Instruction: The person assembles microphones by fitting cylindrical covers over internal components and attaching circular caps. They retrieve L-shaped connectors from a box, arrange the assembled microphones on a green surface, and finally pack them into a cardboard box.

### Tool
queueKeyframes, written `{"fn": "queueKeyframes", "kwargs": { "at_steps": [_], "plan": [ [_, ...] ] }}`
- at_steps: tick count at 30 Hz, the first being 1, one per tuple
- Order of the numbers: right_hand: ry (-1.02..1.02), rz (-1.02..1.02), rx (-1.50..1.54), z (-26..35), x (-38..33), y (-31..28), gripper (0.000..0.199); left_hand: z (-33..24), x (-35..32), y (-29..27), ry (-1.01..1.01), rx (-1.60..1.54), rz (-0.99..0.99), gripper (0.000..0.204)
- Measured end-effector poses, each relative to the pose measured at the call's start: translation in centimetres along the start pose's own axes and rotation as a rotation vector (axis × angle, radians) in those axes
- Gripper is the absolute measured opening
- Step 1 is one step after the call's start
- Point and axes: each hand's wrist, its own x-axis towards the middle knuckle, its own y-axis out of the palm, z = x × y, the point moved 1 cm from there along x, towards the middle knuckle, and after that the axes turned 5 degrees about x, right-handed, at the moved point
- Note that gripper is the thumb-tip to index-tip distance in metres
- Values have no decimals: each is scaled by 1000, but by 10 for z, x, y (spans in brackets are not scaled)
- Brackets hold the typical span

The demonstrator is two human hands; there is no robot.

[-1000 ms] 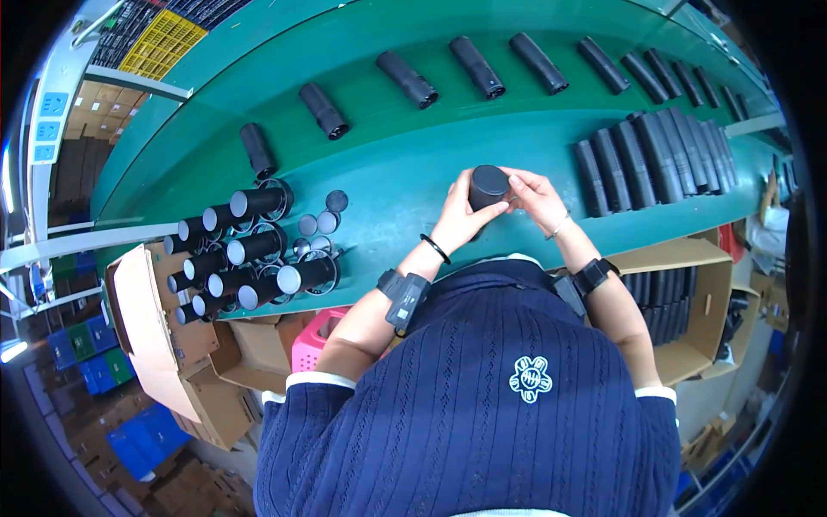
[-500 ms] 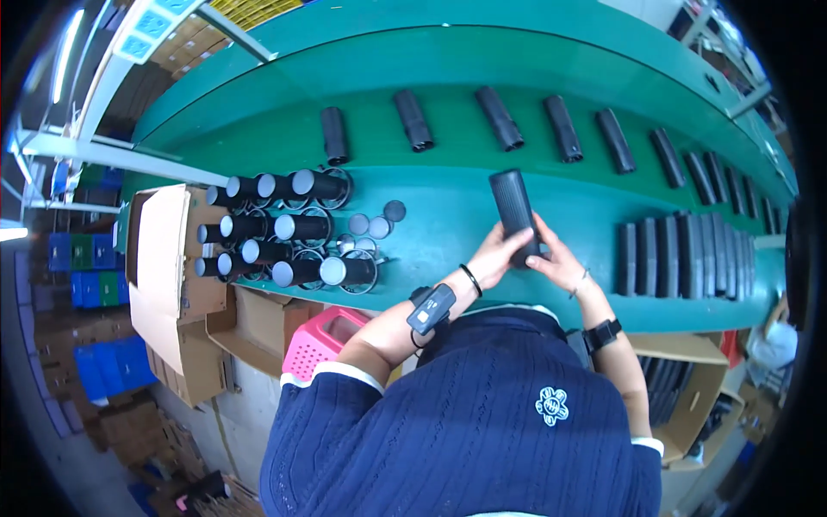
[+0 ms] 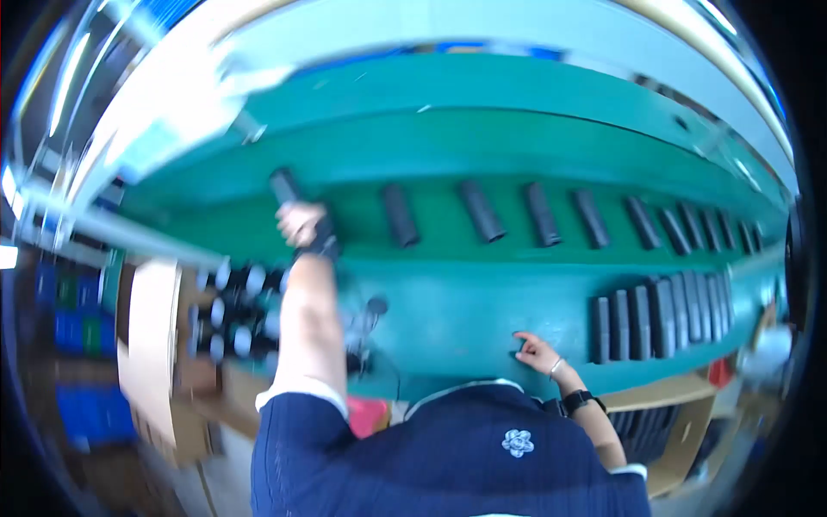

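Note:
A dark ribbed tube (image 3: 282, 183) lies at the far left of the bench. My left hand (image 3: 301, 222) is closed around its near end, with that arm stretched forward; the fingers are blurred. To its right, several similar black tubes, such as one tube (image 3: 401, 215), lie spaced out along the dark green strip. My right hand (image 3: 537, 353) hovers over the near part of the bench, its thumb and forefinger apart. Small dark patches show at those fingertips, too unclear to name. Beside this hand, several black tubes (image 3: 639, 323) stand packed in a row.
Black cylinders with pale round ends (image 3: 244, 338) sit at the left, partly behind my arm. An open cardboard box (image 3: 151, 332) stands beyond them. Below the bench are a pink basket (image 3: 369, 415) and a carton (image 3: 680, 431) of dark pieces.
Both hands were together on one black tube near me. My left hand has moved to the far left, around a tube; my right hand has let go and stayed near me. The view has shifted.

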Motion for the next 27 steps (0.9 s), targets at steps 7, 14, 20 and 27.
{"fn": "queueKeyframes", "kwargs": {
  "at_steps": [7,14,20,27],
  "plan": [
    [78,-145,127,-11,-13,-11,45,0,-8,3,637,39,388,37],
    [130,-185,81,-18,-18,-5,43,-11,-30,58,825,229,583,69],
    [145,-68,64,-9,-7,-6,43,16,-27,-79,1179,220,686,67],
    [148,-157,58,10,-9,-8,43,-4,-89,-13,1060,131,1051,102]
  ]
}}
